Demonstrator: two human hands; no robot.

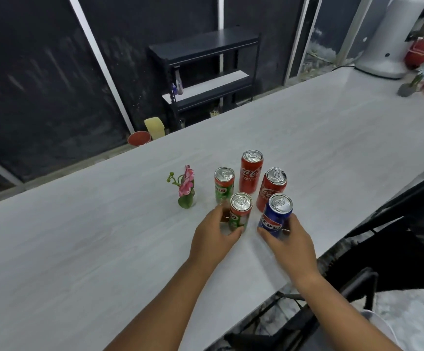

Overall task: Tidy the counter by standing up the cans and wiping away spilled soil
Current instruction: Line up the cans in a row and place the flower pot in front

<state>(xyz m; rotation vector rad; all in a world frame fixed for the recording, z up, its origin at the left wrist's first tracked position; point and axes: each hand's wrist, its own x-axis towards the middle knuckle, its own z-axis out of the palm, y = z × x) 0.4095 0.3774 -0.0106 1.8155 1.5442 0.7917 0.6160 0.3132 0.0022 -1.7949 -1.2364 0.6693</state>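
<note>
Five cans upright on the surface (pixel 104 249).
Left hand (pixel 212 235) grips the near green can (pixel 239 215); right hand (pixel 290 243) grips the Pepsi can (pixel 275 215).

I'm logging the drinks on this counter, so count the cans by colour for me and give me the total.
Red cans: 2
Green cans: 2, one held by the left hand
Blue can: 1, held by the right hand
Total: 5 cans
</note>
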